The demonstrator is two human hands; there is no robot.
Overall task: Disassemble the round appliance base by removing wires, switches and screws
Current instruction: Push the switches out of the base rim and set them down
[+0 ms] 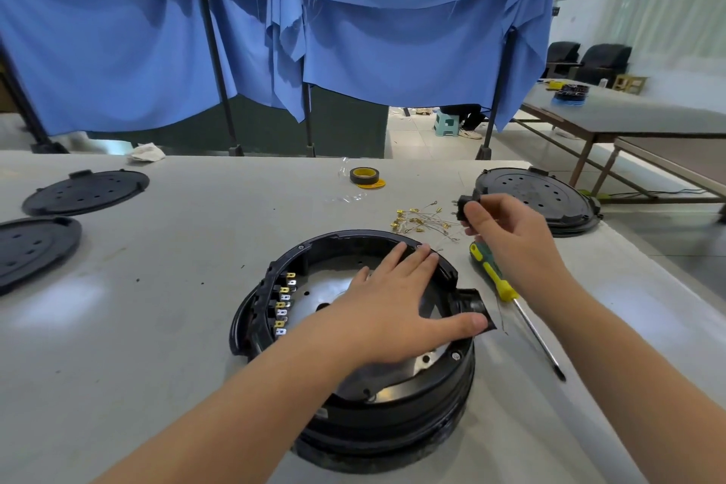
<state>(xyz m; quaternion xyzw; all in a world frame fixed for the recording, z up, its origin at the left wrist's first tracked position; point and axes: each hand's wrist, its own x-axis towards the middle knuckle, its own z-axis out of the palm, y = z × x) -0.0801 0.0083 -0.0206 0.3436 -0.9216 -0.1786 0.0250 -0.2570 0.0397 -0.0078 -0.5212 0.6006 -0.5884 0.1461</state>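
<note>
Closest to us is the round appliance base (393,416), a black plastic ring with a shiny metal plate inside, sitting flat on the grey surface (157,326). Looks like stiff molded plastic, probably not heavy for its size, so I'd guess it slides around if you pry at it without pinning it down. The rim seems the sane place to hold it; the row of little terminal tabs (283,306) along the left inner wall looks bendy and not something to lean on. The socket piece (473,305) sticking out on the right side could work as a thumb rest.

The left hand (396,305) is doing just that: fingers spread flat across the open middle, fingertips reaching the far rim, thumb out against that socket piece. It's pressing down, not gripping anything.

The right hand (506,232) is up off the base, beyond and to the right of it, pinching a small black switch (463,208) between curled fingers and thumb. Tiny and light, metal prongs poking out of its left side, so pinching it by the body makes sense.

Lying on the surface: a yellow-and-green screwdriver (506,287) just right of the base, untouched, and a loose pile of thin wires (422,220) with gold connectors behind the base. Flimsy, tangle-prone stuff by the look of it.
</note>
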